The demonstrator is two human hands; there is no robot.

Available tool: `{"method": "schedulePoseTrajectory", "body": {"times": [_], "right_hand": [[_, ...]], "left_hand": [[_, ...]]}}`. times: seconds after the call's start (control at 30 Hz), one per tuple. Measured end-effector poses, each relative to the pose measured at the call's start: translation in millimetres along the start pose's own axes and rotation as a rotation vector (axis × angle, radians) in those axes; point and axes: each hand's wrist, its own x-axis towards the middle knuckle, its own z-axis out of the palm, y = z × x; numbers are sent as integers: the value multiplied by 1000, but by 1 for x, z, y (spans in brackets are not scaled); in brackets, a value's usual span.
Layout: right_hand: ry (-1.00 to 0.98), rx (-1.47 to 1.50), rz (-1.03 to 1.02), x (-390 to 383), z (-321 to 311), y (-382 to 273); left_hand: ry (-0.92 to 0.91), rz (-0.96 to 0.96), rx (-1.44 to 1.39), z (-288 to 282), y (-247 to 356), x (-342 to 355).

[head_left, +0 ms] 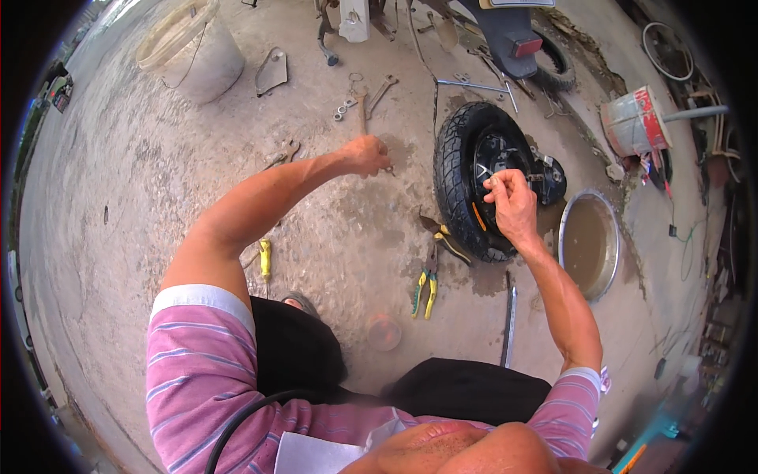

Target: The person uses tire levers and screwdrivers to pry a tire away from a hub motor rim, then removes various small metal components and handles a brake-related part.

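Observation:
My left hand (365, 156) is low over the concrete, its fingers closed around something small and dark that I cannot make out. Just beyond it lie a wooden-handled tool (362, 114), a wrench (382, 95) and a few metal nuts or washers (341, 111). Over the hub side of a black scooter wheel (453, 178) is my right hand (513, 204), thumb and fingers pinched together; whatever they hold is too small to name. The wheel has a treaded tyre, with a dark hub (493, 154) partly behind that hand.
Two pairs of pliers (425, 294) (450, 243) and a yellow screwdriver (265, 258) lie nearer me. A metal basin (563, 251) of murky water stands right of the wheel. Farther off are a white bucket (213, 67), a paint bucket (632, 126) and a scooter's rear (501, 35).

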Motion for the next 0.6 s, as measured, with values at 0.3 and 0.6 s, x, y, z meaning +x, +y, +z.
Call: {"method": "schedulePoseTrajectory", "body": {"times": [0.3, 0.6], "right_hand": [[-486, 428, 394, -33, 80, -49], [-507, 530, 818, -70, 132, 13]], "left_hand": [[16, 29, -43, 35, -70, 36], [-531, 211, -465, 74, -17, -60]]}}
